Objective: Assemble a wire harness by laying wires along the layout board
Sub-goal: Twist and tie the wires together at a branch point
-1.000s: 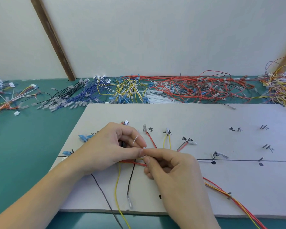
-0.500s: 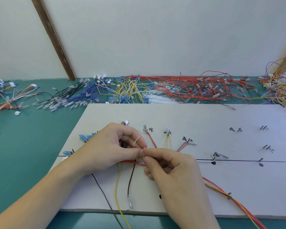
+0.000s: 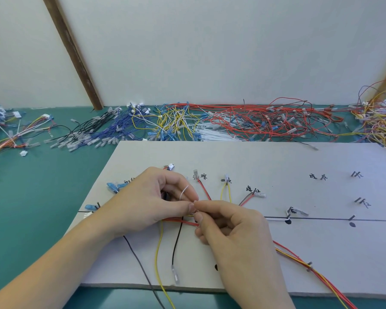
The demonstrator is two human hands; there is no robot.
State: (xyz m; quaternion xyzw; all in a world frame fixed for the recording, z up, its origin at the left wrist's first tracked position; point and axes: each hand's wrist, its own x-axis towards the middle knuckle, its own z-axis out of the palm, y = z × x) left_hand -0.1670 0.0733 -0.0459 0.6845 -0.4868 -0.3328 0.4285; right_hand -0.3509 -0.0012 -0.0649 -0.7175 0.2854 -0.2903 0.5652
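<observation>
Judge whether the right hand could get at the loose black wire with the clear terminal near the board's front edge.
Probably yes: the black wire with the clear terminal lies uncovered just left of the right hand, though its fingers currently pinch the thin white tie.

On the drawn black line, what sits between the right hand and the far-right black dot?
In the head view, between the right hand and that black dot: a white wire along the line, ending at another dot.

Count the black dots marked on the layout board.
3: one dot below the line mid-board, one further right, one half hidden by the right hand. The hands may cover more on the layout board.
</observation>
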